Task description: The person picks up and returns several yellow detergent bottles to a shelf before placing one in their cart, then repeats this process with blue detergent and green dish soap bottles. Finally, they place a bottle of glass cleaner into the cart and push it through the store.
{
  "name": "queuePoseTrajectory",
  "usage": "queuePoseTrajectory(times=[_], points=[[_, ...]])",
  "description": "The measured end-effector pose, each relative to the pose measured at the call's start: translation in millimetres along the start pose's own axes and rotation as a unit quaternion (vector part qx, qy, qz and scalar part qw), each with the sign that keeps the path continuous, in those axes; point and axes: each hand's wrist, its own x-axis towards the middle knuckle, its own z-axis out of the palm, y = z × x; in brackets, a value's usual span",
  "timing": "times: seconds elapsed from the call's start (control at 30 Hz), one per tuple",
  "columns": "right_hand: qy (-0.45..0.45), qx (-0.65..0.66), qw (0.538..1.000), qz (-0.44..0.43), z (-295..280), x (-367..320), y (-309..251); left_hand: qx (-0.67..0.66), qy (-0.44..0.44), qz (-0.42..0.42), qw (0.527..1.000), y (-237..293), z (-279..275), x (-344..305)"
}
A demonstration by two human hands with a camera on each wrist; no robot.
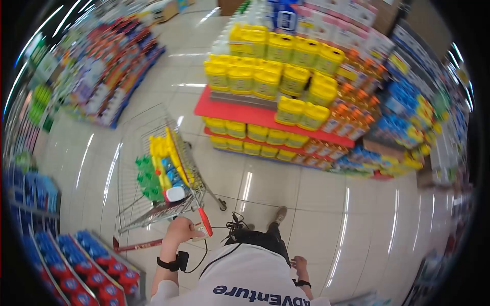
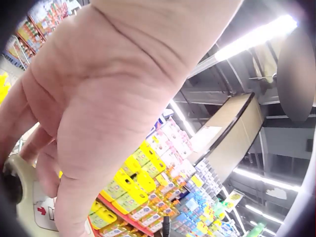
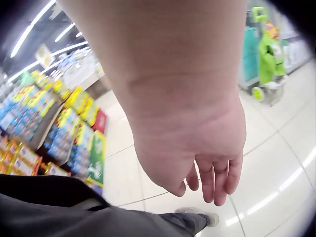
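My left hand (image 1: 180,230) grips the handle (image 1: 205,223) of a wire shopping cart (image 1: 133,220). In the left wrist view, the fingers of that hand (image 2: 94,103) curl around the beige part of the handle (image 2: 24,197), beside a label with a red arrow. Inside the cart lie green bottles (image 1: 148,178), yellow bottles (image 1: 161,148), blue packs (image 1: 172,172) and a white-topped container (image 1: 175,194). My right hand (image 1: 299,264) hangs at my side and holds nothing; the right wrist view shows its fingers (image 3: 220,180) loosely extended downward over the floor.
Ahead stands a tiered display of yellow jugs (image 1: 253,76) on red shelving (image 1: 235,110), with orange-capped bottles (image 1: 352,109) to its right. A stack of packaged goods (image 1: 102,71) is at far left, shelves of red-and-blue packs (image 1: 87,260) at near left. A green trolley (image 3: 270,59) stands behind my right hand.
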Motion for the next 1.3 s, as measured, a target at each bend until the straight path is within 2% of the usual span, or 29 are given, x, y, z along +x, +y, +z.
queuePoseTrajectory(times=[0.07,0.2,0.27,0.33,0.4,0.43,0.47,0.53,0.67,0.73,0.83,0.9,0.97,1.03,1.1,1.17,1.23,1.3], points=[[-0.033,-0.024,0.999,-0.036,-20.5,34.9,-66.4,0.003,0.01,-0.028,1.0,4.8,1.2,-2.2],[-0.05,-0.06,0.995,-0.058,-37.0,95.6,-159.6,-0.01,0.0,-0.091,0.996,21.9,7.6,-4.6],[-0.061,-0.089,0.993,-0.053,-36.9,118.7,-202.9,0.029,0.002,-0.183,0.983,48.1,4.1,-2.0],[-0.085,-0.113,0.989,-0.05,-30.7,138.4,-241.0,0.014,-0.008,-0.202,0.979,80.9,-4.5,0.6],[-0.108,-0.143,0.983,-0.044,-28.1,160.2,-271.6,-0.083,0.016,-0.14,0.987,111.8,-8.4,7.6],[-0.135,-0.172,0.974,-0.054,-25.0,171.3,-284.5,-0.067,0.056,-0.102,0.991,125.8,-6.1,12.1],[-0.161,-0.201,0.964,-0.063,-23.5,177.8,-296.6,-0.076,0.056,-0.115,0.989,137.3,-3.3,19.3],[-0.164,-0.228,0.958,-0.051,-16.6,188.6,-324.6,-0.096,0.115,0.003,0.989,157.0,-2.1,43.1],[-0.171,-0.265,0.948,-0.037,0.7,208.8,-371.5,-0.116,0.081,0.026,0.99,189.6,-23.5,95.2],[-0.171,-0.258,0.95,-0.041,8.5,221.1,-388.1,-0.13,0.085,0.091,0.984,186.6,-35.2,126.3],[-0.159,-0.253,0.953,-0.045,29.2,220.8,-412.4,-0.176,0.108,0.089,0.974,183.9,-90.1,157.1],[-0.145,-0.253,0.956,-0.042,45.4,212.2,-425.4,-0.268,0.169,0.091,0.944,144.6,-119.1,192.3],[-0.117,-0.26,0.958,-0.037,63.8,205.5,-433.3,-0.31,0.254,0.051,0.915,83.2,-154.3,237.1],[-0.102,-0.262,0.959,-0.022,83.3,204.4,-432.1,-0.395,0.345,-0.007,0.852,6.2,-176.9,290.2],[-0.086,-0.268,0.96,-0.005,113.8,194.6,-437.9,-0.419,0.439,-0.105,0.788,-83.6,-168.3,355.1],[-0.069,-0.246,0.966,0.038,145.5,169.7,-439.7,-0.373,0.425,-0.202,0.799,-171.4,-129.6,418.5],[-0.081,-0.273,0.957,0.053,173.4,152.5,-448.1,-0.412,0.325,-0.283,0.803,-197.1,-103.5,444.1],[-0.107,-0.29,0.95,0.04,216.7,135.8,-474.8,-0.355,0.18,-0.269,0.877,-242.5,-60.3,476.0]])
